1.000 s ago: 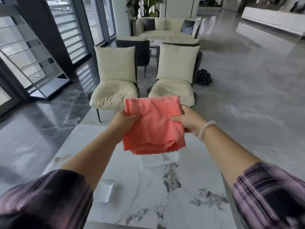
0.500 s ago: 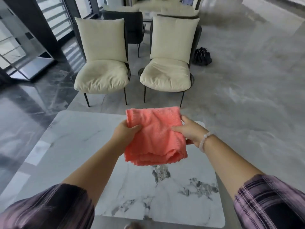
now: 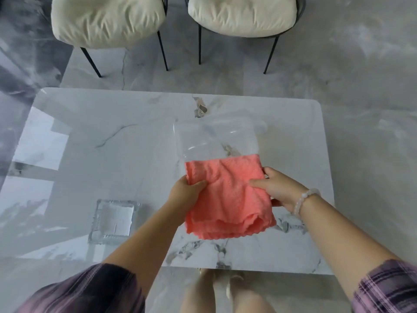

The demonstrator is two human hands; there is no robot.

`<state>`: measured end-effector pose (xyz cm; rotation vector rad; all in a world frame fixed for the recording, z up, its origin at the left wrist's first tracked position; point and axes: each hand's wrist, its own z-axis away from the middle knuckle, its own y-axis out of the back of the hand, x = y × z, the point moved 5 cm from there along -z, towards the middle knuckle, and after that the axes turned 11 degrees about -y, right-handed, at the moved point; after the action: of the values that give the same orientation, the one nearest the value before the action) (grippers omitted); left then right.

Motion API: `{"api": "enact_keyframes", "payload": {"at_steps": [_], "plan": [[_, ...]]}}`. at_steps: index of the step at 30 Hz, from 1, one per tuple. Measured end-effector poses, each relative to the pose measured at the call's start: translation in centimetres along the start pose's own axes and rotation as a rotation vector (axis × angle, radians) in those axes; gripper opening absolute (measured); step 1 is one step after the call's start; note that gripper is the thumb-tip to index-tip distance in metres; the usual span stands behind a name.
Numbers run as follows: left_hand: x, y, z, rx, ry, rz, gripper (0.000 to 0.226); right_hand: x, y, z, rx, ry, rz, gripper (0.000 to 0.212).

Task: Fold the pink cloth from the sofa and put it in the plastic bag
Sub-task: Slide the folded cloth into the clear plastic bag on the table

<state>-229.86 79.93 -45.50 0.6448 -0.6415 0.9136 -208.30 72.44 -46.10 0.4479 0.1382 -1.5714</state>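
The pink cloth (image 3: pixel 228 197) is folded into a thick square and hangs in the air above the marble table (image 3: pixel 112 154). My left hand (image 3: pixel 186 195) pinches its left edge and my right hand (image 3: pixel 278 190) grips its right edge, a bead bracelet on that wrist. A clear plastic bag (image 3: pixel 216 136) lies flat on the table just beyond the cloth; the cloth's top edge hides the bag's near end.
A square glass ashtray (image 3: pixel 112 219) sits on the table to the left of my arms. Two cream cushioned chairs (image 3: pixel 106 19) (image 3: pixel 242 14) stand on the grey floor past the table's far edge. My legs show below the near edge.
The view has tilted down and closer to the table, so the bag and ashtray show now. Both hands still hold the folded cloth, now lower and just short of the bag.
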Motion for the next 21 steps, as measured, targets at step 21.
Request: {"api": "enact_keyframes", "payload": {"at_steps": [21], "plan": [[-8.0,-3.9,-16.4,0.280,0.023,0.322,0.014,-4.3,1.6,-19.3,-0.290,0.013,-0.416,0.039]]}}
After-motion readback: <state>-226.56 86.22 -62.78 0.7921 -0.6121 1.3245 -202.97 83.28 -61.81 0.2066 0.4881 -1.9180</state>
